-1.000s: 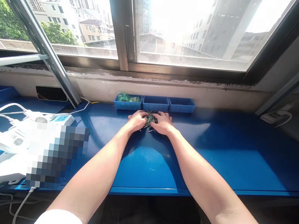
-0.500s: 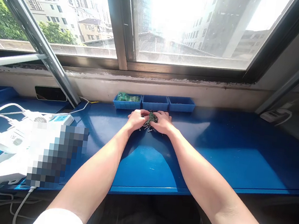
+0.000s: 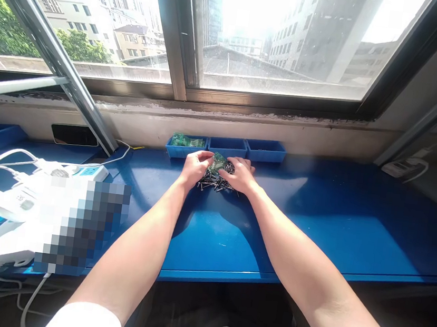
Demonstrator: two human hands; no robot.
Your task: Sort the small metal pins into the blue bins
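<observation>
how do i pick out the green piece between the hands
Below the window, a row of three blue bins stands on the blue table. Just in front of the middle bin, the green piece is between the left hand and right hand. Unlike the thin metal pieces beside it, it is broad and green.

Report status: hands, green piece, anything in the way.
Left hand and right hand at green piece, grip unclear. Piece between hands, by screws. Bins just beyond; nothing seen blocking.
</observation>
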